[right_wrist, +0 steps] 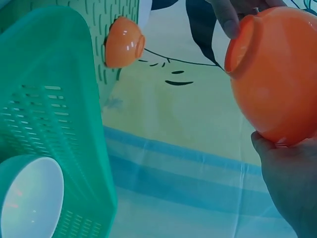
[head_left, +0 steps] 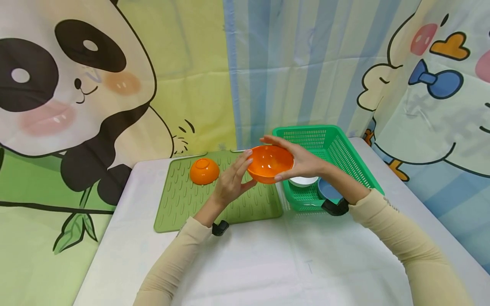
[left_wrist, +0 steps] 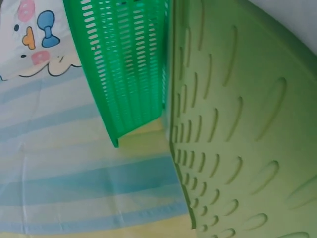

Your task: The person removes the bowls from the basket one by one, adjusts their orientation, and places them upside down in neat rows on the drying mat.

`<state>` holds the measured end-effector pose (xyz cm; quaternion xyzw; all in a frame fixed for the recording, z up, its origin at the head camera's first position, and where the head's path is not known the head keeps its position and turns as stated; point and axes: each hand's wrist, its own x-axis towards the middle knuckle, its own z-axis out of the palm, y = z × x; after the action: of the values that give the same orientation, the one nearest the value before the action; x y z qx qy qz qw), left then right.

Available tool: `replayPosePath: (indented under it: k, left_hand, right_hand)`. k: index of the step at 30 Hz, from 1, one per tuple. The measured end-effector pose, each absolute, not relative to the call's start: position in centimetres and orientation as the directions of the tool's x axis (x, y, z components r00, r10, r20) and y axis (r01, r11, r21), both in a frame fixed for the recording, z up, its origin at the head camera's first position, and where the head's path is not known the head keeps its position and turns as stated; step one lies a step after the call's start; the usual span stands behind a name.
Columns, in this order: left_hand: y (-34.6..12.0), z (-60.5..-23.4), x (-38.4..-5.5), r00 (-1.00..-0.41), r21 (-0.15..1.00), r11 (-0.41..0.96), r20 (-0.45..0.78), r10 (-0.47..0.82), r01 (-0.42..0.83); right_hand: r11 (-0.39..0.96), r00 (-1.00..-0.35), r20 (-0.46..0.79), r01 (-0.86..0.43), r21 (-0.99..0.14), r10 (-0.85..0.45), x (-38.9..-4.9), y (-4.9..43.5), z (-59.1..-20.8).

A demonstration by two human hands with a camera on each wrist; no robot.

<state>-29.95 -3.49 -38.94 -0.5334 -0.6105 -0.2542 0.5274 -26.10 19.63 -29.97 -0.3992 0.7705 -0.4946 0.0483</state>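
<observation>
Between both hands an orange bowl (head_left: 269, 163) is held up above the mat's right end, its hollow side tilted toward the head camera. The right hand (head_left: 302, 160) grips its right side, thumb at the near rim and fingers at the far rim. At the bowl's left side the left hand (head_left: 232, 180) has its fingers on the rim and its thumb below. In the right wrist view the bowl (right_wrist: 280, 74) shows its outside and foot ring. A second orange bowl (head_left: 204, 171) lies upside down on the green drying mat (head_left: 183, 208).
Right of the mat stands a green perforated basket (head_left: 354, 157) holding a white bowl (head_left: 303, 182) and a blue bowl (head_left: 328, 190). All sit on a white-covered table (head_left: 268, 263). Printed curtains (head_left: 287, 63) hang behind and at the sides.
</observation>
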Motion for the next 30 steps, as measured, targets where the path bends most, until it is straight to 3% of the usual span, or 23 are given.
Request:
replayPosePath:
  k: [11, 19, 25, 30]
  left_hand:
    - [-3.7, -37.3, -28.5, 0.019, -0.132, 0.307, 0.938, 0.346, 0.942]
    - [-3.8, -36.6, -28.0, -0.091, -0.004, 0.333, 0.959, 0.27, 0.943]
    - [-4.2, -36.0, -27.7, -0.259, 0.192, 0.302, 0.944, 0.203, 0.934]
    - [-4.7, -35.2, -27.2, -0.437, 0.39, 0.249, 0.883, 0.172, 0.887]
  right_hand:
    - [0.108, -0.603, 0.514, -0.706, -0.7, -0.61, -24.0, 18.8, -28.3]
    - [0.115, -0.448, 0.716, -0.879, -0.463, -0.536, -23.8, 18.6, -28.4]
    - [0.191, -0.305, 0.786, -0.952, -0.238, -0.538, -23.5, 18.5, -28.1]
    - [0.216, -0.231, 0.811, -0.967, -0.133, -0.538, -24.0, 18.7, -28.6]
